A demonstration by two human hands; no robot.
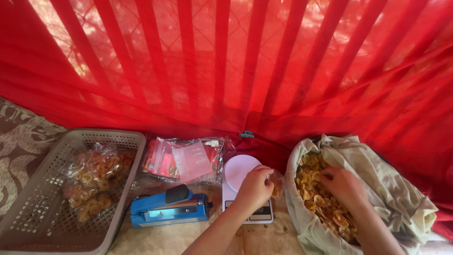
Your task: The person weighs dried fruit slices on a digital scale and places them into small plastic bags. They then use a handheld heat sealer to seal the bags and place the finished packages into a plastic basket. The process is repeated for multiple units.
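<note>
While the left hand (pixel 255 188) pinches a small clear bag (pixel 275 183) over the white scale (pixel 238 171), the right hand (pixel 344 186), at three o'clock, digs in the sack of chips (pixel 325 200), fingers maybe closed. A blue sealer (pixel 167 208) sits at nine o'clock.

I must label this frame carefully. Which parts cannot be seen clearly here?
Head view only:
- Small bag: mostly hidden behind the left hand.
- Scale: display covered by the left forearm.
- Right hand: fingertips buried among the chips.
- Basket: cut off by the bottom edge.
</note>
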